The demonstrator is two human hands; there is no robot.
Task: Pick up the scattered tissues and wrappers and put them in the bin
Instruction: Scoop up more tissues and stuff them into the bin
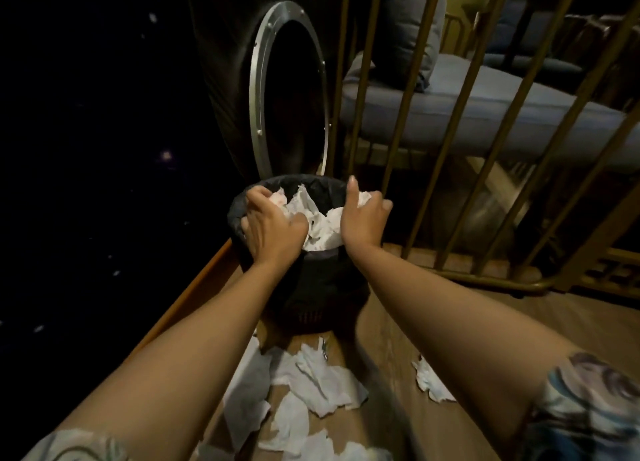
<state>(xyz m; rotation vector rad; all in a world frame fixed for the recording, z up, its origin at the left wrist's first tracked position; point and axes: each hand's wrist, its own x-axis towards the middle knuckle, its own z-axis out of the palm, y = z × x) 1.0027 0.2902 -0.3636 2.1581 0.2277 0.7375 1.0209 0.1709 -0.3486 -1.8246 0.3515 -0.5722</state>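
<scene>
A small black bin (311, 280) lined with a dark bag stands on the wooden floor, heaped with crumpled white tissues (320, 223). My left hand (272, 223) lies over the bin's left side, fingers curled down into the tissues there. My right hand (363, 218) is over the bin's right rim, fingers curled round a tissue, one finger pointing up. Several crumpled tissues (311, 388) lie scattered on the floor in front of the bin, between my forearms. One more tissue (429, 381) lies to the right, beside my right forearm.
A gold metal railing (446, 149) runs behind and right of the bin, with a grey cushioned seat (485, 104) beyond it. A large dark round object with a silver ring (256, 100) leans behind the bin. The left is dark past a wooden edge (194, 284).
</scene>
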